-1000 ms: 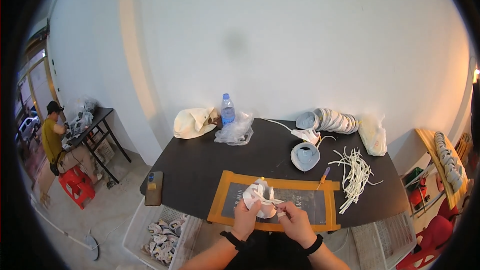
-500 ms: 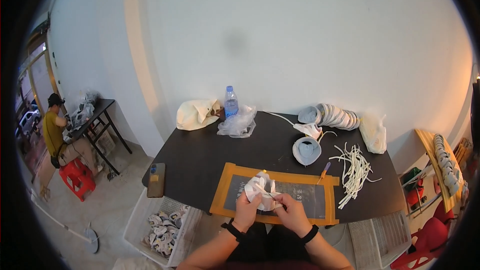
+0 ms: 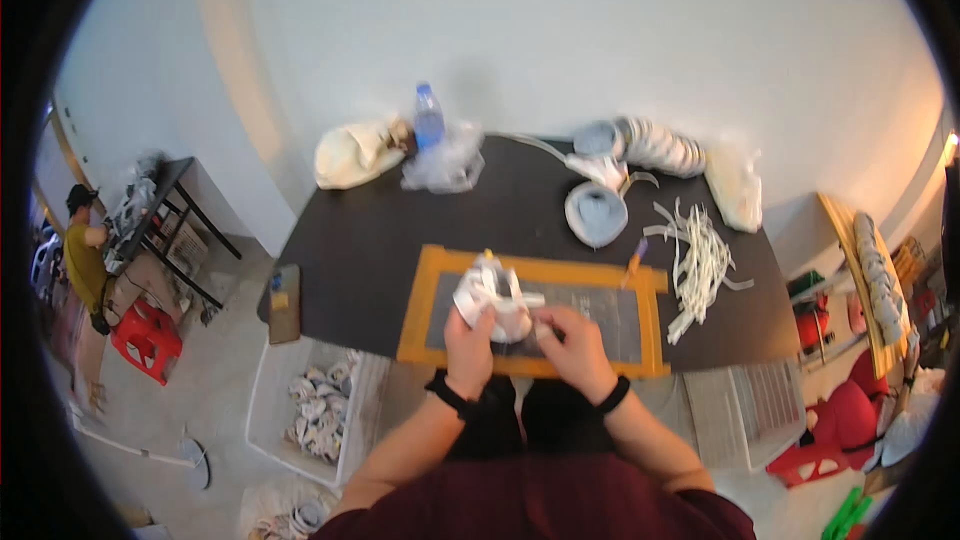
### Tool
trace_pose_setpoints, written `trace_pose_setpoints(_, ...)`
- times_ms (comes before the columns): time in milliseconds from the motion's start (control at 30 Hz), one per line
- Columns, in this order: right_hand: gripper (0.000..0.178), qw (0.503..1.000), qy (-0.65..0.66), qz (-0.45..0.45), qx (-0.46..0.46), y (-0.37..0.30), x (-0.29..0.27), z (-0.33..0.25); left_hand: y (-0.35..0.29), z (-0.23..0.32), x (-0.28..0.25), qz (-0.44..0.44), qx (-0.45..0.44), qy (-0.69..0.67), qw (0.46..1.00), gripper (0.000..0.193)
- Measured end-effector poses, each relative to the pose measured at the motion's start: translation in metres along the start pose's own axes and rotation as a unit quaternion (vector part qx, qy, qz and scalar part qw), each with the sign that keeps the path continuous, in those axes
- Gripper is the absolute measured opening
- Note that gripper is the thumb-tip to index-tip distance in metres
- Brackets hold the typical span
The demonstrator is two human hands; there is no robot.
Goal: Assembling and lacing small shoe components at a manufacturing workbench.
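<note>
Over the board, my left hand (image 3: pixel 468 348) is closed on a small white and grey fabric piece (image 3: pixel 493 298), thumb on its near side. The piece is curved, with an opening in it and a narrow white strip lying across. A small yellow spot shows at its top. Beside its right edge my right hand (image 3: pixel 578 342) is closed, thumb and forefinger pinched together; what they hold is too blurred to make out. Under both hands lies a dark board with an orange tape border (image 3: pixel 640 335).
Right of the board lie a pile of white strips (image 3: pixel 700 270) and a purple-orange tool (image 3: pixel 636 258). Behind are grey cup-shaped pieces (image 3: pixel 597 215), a stacked row (image 3: pixel 655 147), a bottle (image 3: pixel 428 120) and bags. A phone (image 3: pixel 285 305) lies left, above a crate (image 3: pixel 370 410). A person (image 3: pixel 85 250) sits far left.
The whole view has tilted down, so the table sits higher in it. My right hand has drawn slightly away from the fabric piece; my left hand keeps its hold.
</note>
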State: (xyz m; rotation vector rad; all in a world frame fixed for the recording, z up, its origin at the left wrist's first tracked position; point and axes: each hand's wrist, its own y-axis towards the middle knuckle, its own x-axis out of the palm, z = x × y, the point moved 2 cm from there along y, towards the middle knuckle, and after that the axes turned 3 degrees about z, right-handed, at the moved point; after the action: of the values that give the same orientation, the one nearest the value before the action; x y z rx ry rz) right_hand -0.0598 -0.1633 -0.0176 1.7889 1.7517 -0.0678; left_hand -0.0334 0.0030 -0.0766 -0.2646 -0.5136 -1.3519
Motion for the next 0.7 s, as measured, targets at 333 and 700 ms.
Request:
trace_pose_setpoints(333,0.022,0.999,0.024,-0.009,0.020,0.012,0.021,0.009,0.004,0.000,0.002,-0.039,0.017,0.005,0.999,0.027)
trace_pose_setpoints(700,0.022,1.000,0.030,0.000,0.005,0.008,0.025,0.008,-0.005,0.002,0.003,-0.032,0.024,0.047,0.998,0.025)
